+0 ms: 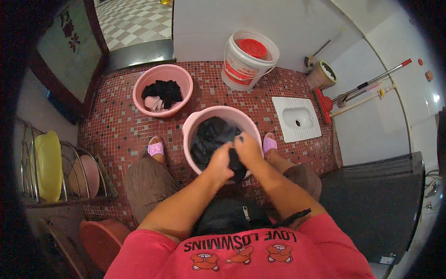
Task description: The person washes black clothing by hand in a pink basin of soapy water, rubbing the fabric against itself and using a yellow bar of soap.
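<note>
Between my feet stands a pink plastic basin [187, 139] with dark wet cloth [209, 137] lying in water. My left hand [221, 162] and my right hand [246, 148] are close together over the basin's near right part, both gripping a black garment [237, 165] that hangs near the rim. The hands are slightly blurred, and part of the garment is hidden behind them. Farther off to the left, a second pink basin [138, 82] holds black cloth [167, 91] and a light pink piece of cloth [153, 103].
A white plastic bucket [231, 75] with a red bowl [252, 48] inside stands beyond the basins. At right are a squat toilet [298, 120], a red-headed mop [324, 104] and a waste bin [317, 77]. A metal rack [64, 174] with basins stands at left.
</note>
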`<action>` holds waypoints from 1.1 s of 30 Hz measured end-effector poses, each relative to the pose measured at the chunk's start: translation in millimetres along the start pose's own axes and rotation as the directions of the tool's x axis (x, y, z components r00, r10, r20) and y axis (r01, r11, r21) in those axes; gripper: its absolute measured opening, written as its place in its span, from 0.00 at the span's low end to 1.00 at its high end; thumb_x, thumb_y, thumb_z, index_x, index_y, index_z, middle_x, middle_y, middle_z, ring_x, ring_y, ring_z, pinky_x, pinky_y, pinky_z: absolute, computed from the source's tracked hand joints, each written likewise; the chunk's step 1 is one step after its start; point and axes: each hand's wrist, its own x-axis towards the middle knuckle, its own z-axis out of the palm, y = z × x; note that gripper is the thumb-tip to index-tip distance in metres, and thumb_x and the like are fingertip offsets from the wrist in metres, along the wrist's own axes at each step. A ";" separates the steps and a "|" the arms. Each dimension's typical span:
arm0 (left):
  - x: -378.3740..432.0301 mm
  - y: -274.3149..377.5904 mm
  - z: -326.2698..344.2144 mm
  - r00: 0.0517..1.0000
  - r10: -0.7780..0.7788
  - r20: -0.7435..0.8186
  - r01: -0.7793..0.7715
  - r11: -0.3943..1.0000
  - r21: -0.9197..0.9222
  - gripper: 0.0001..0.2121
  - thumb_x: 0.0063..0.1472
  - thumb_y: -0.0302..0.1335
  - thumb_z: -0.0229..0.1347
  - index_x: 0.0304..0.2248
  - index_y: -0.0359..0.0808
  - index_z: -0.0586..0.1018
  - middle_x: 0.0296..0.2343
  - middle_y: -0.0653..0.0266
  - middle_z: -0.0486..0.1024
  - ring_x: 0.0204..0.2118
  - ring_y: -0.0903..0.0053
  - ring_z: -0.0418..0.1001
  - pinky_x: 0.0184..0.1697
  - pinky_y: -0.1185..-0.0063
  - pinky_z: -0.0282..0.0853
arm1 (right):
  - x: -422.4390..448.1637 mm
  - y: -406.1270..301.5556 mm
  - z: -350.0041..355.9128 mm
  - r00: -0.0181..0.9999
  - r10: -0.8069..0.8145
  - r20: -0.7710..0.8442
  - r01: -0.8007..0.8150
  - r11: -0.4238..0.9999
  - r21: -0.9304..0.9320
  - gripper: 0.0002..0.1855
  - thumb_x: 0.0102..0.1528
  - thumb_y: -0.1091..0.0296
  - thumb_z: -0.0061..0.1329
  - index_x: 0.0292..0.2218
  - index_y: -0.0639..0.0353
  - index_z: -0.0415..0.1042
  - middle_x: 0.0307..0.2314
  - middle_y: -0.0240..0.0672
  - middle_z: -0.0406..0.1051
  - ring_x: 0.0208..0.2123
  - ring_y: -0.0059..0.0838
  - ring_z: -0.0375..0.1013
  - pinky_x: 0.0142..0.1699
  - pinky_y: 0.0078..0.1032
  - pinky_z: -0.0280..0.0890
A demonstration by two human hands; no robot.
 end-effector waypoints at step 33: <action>4.0 20.0 -14.1 0.982 -0.042 -0.184 0.080 0.977 0.200 0.13 0.53 0.37 0.45 0.32 0.38 0.74 0.27 0.60 0.74 0.30 0.66 0.73 0.36 0.71 0.69 | -17.4 -3.3 26.1 0.995 -0.057 0.077 0.044 0.987 0.155 0.15 0.50 0.57 0.43 0.29 0.63 0.65 0.25 0.54 0.68 0.30 0.54 0.68 0.34 0.41 0.62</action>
